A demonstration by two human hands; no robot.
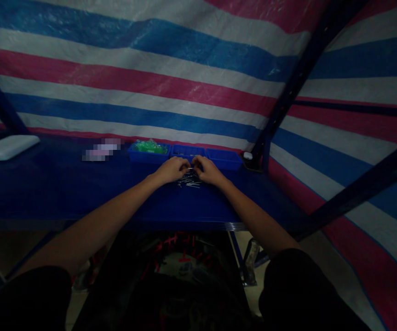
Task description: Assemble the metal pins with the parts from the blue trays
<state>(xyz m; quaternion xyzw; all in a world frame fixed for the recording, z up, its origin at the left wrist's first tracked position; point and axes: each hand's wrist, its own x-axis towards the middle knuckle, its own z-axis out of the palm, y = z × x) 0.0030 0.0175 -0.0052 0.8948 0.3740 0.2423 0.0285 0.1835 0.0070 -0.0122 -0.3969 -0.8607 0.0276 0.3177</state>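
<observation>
Both my hands meet over a small pile of thin metal pins [192,183] on the blue table [91,193]. My left hand [174,170] is closed in a pinch, and my right hand [207,170] pinches opposite it, fingertips almost touching. A thin bright metal pin [190,168] spans the gap between the fingertips; its ends are hidden by the fingers. The loose pins lie criss-cross just below the hands, too small and dim to tell whether they have heads. Just beyond my hands stands a blue bin [188,151] with some small pieces in it.
To its left, another blue bin [150,158] holds green plastic packets [150,146]. A third blue bin [224,158] stands at the right, beside a small white object [248,156]. A white device [8,147] lies far left. Blue metal posts [288,87] and striped sheeting [143,78] enclose the table.
</observation>
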